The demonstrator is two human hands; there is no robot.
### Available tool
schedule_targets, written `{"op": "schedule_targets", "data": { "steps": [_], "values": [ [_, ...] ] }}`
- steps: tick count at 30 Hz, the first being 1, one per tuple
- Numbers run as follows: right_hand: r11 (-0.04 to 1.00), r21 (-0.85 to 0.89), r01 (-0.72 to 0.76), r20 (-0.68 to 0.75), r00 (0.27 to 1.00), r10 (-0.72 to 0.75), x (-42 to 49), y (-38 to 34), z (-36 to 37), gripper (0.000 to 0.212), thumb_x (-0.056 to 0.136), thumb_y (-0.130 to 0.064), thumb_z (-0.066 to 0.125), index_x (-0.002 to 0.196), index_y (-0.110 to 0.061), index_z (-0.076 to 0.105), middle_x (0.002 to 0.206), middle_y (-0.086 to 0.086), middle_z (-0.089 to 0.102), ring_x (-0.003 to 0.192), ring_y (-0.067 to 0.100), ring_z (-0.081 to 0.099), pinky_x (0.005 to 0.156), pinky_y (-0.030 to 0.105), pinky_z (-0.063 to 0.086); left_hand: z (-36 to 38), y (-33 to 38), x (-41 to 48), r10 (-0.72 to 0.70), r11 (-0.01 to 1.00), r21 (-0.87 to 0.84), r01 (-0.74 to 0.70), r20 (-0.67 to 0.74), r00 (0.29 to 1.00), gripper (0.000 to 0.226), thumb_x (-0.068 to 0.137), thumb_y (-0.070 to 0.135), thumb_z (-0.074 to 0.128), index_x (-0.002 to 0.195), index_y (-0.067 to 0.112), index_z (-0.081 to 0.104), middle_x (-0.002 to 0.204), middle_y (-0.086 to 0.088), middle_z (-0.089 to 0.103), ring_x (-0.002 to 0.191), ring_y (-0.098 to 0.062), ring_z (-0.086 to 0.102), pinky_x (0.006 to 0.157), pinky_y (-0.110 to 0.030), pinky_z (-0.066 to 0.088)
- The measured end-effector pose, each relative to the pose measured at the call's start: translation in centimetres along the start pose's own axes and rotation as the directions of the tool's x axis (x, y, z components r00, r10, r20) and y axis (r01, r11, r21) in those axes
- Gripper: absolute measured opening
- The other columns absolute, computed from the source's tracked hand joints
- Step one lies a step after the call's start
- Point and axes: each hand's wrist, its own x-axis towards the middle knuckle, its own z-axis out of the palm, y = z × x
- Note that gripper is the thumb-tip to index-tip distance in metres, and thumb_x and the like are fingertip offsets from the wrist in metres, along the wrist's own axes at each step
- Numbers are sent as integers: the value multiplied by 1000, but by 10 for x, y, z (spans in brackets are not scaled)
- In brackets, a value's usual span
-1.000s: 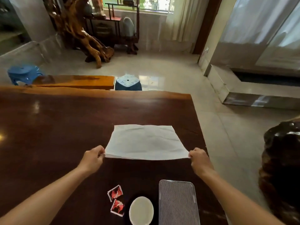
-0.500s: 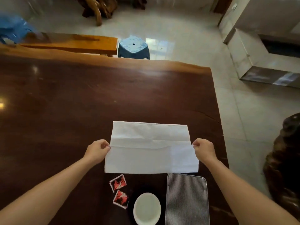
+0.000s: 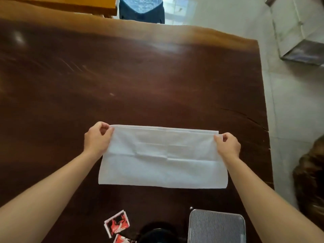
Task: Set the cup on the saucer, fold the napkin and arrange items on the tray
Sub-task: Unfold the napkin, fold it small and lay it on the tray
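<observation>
A person's 2 bare hands pinch the far corners of a white paper napkin point(image 3: 163, 158) folded in half on a dark, polished wooden table point(image 3: 122, 81). The left hand point(image 3: 97, 138) grips the napkin's far-left corner between thumb and fingers; the right hand point(image 3: 228, 146) is clamped the same way on the far-right corner. The hands are well apart, at opposite ends of the napkin's far edge, where 2 layers of paper lie nearly aligned. The napkin lies flat as a wide rectangle, its faint crease lines showing across the middle.

Near the table's front edge, a ribbed, grey-striped rectangular tray point(image 3: 216, 227) sits to the right, apart from the napkin. Left of it are 2 red-and-black printed sachets point(image 3: 117, 222), one mostly cut off by the picture's bottom edge. Between the sachets and the tray a dark round object point(image 3: 157, 233) is only partly visible; what it is cannot be told.

Beyond the table's far edge stand a blue plastic stool point(image 3: 142, 9) and an orange wooden bench point(image 3: 70, 4) on a pale tiled floor point(image 3: 289, 120).
</observation>
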Motion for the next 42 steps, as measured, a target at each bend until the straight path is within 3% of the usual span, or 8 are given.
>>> {"op": "schedule_targets", "data": {
  "steps": [9, 20, 24, 27, 29, 32, 36, 42],
  "values": [
    [905, 407, -123, -48, 987, 156, 2, -10, 1, 19, 93, -41, 63, 81, -28, 68, 79, -4, 68, 71, 11, 62, 60, 29, 53, 10, -6, -1, 131, 980, -137, -144, -102, 986, 17, 100, 40, 52, 94, 24, 51, 80, 8, 61, 71, -13, 59, 56, -31, 46],
    [968, 247, -33, -114, 991, 63, 10, -17, 9, 12, 97, -38, 58, 92, -31, 65, 80, -18, 58, 88, 14, 61, 70, 29, 48, 14, 1, 10, 58, 994, -78, -71, -153, 986, 15, 99, 33, 56, 95, 19, 58, 82, 5, 60, 79, -20, 61, 57, -27, 44],
    [967, 253, -35, -158, 984, 77, 6, -21, 0, 28, 97, -33, 58, 123, -24, 63, 102, -7, 63, 102, 17, 59, 87, 38, 54, 8, 10, 2, -24, 990, -141, -3, -191, 981, 26, 98, 32, 56, 118, 16, 57, 100, -1, 64, 91, -20, 61, 65, -18, 43],
    [984, 143, 105, -230, 971, -70, -14, -31, -4, 37, 98, -30, 53, 133, -18, 56, 112, -2, 59, 111, 23, 56, 95, 46, 51, 8, 15, -17, 292, 956, 95, -278, -211, 933, 40, 96, 31, 54, 130, 9, 54, 122, -13, 61, 112, -30, 53, 91, -39, 48],
    [950, 106, 293, -144, 950, -277, -49, -43, 11, 38, 97, -21, 55, 133, -9, 57, 121, 11, 64, 115, 31, 57, 100, 48, 46, 18, 11, -37, 566, 790, 293, -539, -8, 824, 54, 94, 37, 53, 137, 4, 51, 138, -19, 54, 129, -38, 46, 107, -50, 41],
    [773, 7, 634, 153, 764, -627, -124, -62, 58, 46, 96, -22, 57, 139, -4, 53, 137, 20, 58, 130, 40, 50, 108, 50, 38, 37, 1, -64, 579, 595, 424, -683, 364, 730, 75, 96, 53, 37, 153, 5, 32, 163, -19, 25, 152, -39, 16, 120, -52, 23],
    [518, -185, 835, 561, 523, -642, -176, -64, 112, 64, 100, -53, 13, 157, -27, 0, 168, -1, -4, 151, 22, -20, 121, 56, -3, 49, -22, -74, 457, 519, 530, -671, 491, 741, 77, 97, 60, 3, 160, 15, 5, 168, -9, -8, 154, -31, -11, 124, -52, 5],
    [467, -498, 731, 447, 678, -583, -108, 5, 81, 67, 98, -59, 8, 155, -34, -17, 163, -4, -25, 150, 25, -25, 120, 53, -13, 35, -57, -72, 445, 518, 606, -604, 412, 795, 83, 95, 63, 24, 160, 16, 6, 169, -10, 0, 155, -30, -3, 124, -48, 3]
  ]
}}
